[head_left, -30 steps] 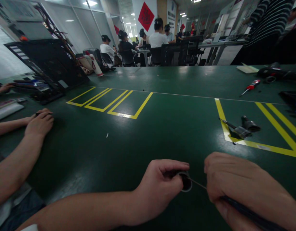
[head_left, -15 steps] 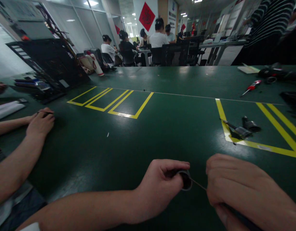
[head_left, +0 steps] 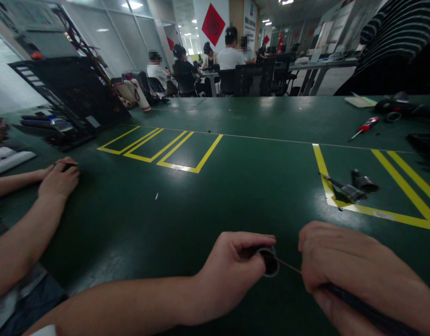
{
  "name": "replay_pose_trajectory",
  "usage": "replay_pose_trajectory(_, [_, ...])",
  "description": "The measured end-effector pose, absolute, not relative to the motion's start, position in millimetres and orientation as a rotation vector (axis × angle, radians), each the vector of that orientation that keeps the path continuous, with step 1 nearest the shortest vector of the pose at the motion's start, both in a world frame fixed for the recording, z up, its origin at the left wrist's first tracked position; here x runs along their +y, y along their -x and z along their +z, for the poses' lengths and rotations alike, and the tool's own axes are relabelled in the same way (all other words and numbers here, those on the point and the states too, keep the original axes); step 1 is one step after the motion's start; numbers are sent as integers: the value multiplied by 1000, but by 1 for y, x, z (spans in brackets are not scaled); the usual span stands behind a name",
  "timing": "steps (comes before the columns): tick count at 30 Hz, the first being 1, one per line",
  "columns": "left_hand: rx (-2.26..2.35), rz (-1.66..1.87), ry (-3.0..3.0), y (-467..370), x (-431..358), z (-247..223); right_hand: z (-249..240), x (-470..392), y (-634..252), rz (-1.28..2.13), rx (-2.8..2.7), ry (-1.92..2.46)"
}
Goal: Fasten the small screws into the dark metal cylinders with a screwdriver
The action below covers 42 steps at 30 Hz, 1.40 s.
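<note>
Low in the middle of the view, my left hand [head_left: 232, 275] grips a dark round hollow part [head_left: 270, 262] between thumb and fingers, its open end facing right. My right hand [head_left: 344, 270], at the lower right, is closed around a tool with a dark handle [head_left: 362, 305]. The tool's thin metal shaft [head_left: 288, 266] runs left to the rim of the round part. Whether its tip touches the rim or goes inside is too small to tell. Two dark metal parts [head_left: 353, 192] [head_left: 365, 183] lie beyond my right hand, by the yellow tape.
The green table [head_left: 257, 186] bears yellow tape outlines [head_left: 180, 168]. A red screwdriver [head_left: 369, 123] lies at the right, near dark equipment [head_left: 404, 106]. Another person's hands [head_left: 59, 179] rest at the left. A black rack [head_left: 71, 93] stands behind them. People sit in the background.
My right hand has turned slightly, and more of the dark handle shows beneath it. My left hand and the round part have hardly moved. The person in stripes at the back right has shifted.
</note>
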<state>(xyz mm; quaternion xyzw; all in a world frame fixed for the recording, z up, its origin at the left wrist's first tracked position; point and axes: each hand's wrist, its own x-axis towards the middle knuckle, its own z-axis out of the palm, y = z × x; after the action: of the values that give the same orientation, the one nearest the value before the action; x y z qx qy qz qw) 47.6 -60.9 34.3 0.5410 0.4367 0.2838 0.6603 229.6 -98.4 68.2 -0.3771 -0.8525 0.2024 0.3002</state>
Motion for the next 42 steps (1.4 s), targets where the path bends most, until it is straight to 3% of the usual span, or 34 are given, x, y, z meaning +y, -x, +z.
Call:
replay_pose_trajectory(27, [941, 651, -1096, -45, -61, 30, 67, -96, -227, 604, -2234, 996])
replay_pose_trajectory(42, [968, 613, -999, -49, -57, 34, 76, -97, -215, 395, -2135, 1053])
